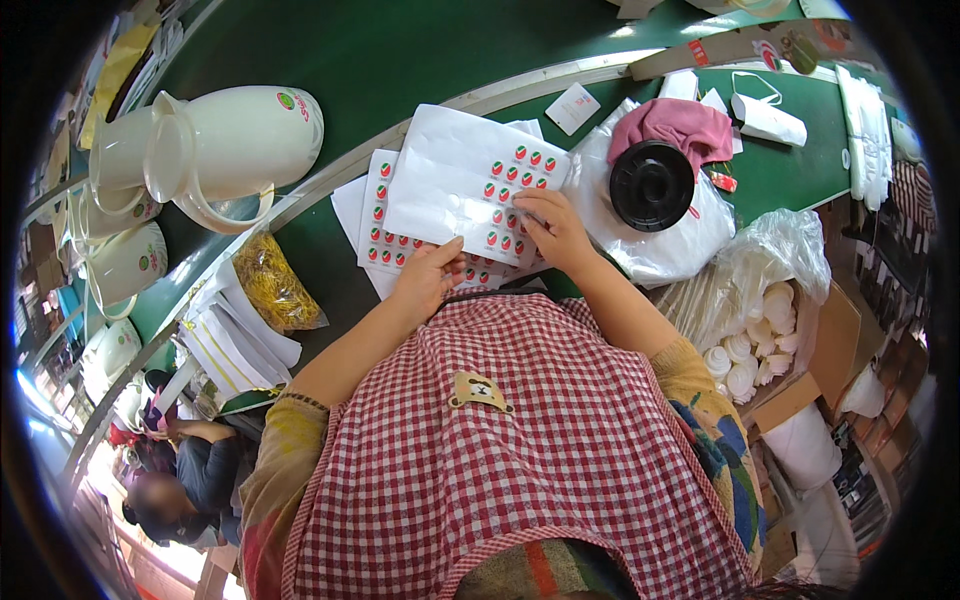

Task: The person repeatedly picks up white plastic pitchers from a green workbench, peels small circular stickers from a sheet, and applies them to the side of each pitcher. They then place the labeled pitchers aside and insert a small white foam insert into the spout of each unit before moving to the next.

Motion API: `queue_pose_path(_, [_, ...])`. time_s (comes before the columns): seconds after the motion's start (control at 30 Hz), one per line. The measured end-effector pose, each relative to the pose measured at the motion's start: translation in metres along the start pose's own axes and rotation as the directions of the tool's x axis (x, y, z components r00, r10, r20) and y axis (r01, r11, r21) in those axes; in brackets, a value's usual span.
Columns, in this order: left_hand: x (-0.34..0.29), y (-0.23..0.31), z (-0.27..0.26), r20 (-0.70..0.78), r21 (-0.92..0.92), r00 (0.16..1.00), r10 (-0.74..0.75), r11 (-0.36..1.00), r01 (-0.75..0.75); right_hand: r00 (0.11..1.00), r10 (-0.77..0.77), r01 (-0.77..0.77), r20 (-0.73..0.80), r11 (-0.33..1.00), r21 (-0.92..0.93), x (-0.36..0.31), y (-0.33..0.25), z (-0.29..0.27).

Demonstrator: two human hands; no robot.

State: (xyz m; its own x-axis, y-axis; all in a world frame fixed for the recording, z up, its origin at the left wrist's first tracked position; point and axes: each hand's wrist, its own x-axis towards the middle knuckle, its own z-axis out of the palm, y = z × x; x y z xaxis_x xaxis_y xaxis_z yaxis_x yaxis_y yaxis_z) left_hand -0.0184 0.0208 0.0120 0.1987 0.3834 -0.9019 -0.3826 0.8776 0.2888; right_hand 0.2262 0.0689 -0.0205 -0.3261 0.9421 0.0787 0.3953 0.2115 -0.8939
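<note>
A white sheet of small round red-and-green stickers [440, 165] lies in front of me on top of other sticker sheets [378, 215]. My left hand [430, 278] grips its near edge, thumb on top and fingers underneath. Over the right part of the sheet, among the stickers, my right hand [553, 228] has its fingertips bent together at the surface. Whatever lies between those fingertips is too small to make out. The upper left part of the sheet is bare of stickers.
Cream-coloured jugs [240, 140] lie on the green belt at the left. A bag of yellow ties [280, 285] sits near my left forearm. A black round lid [652, 185] and a pink cloth [675, 130] rest on white plastic. At right, a box holds white caps [740, 365]. Another person [200, 475] sits lower left.
</note>
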Motion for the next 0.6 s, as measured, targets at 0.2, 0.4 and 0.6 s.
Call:
queue_pose_path(0.2, [0.010,-0.001,0.032,-0.073,-0.042,0.989,0.127,0.991,-0.130,0.990,0.142,-0.141,-0.002,0.980,-0.138,-0.010,-0.048,0.001])
queue_pose_path(0.4, [0.005,-0.008,0.039,-0.025,-0.179,0.991,0.130,0.975,-0.132,0.978,0.203,-0.208,-0.047,0.963,-0.174,-0.024,-0.071,0.019])
queue_pose_path(0.6, [-0.001,-0.012,0.047,-0.001,-0.169,0.988,0.157,0.973,-0.155,0.964,0.250,-0.264,-0.093,0.943,-0.202,-0.027,-0.072,0.022])
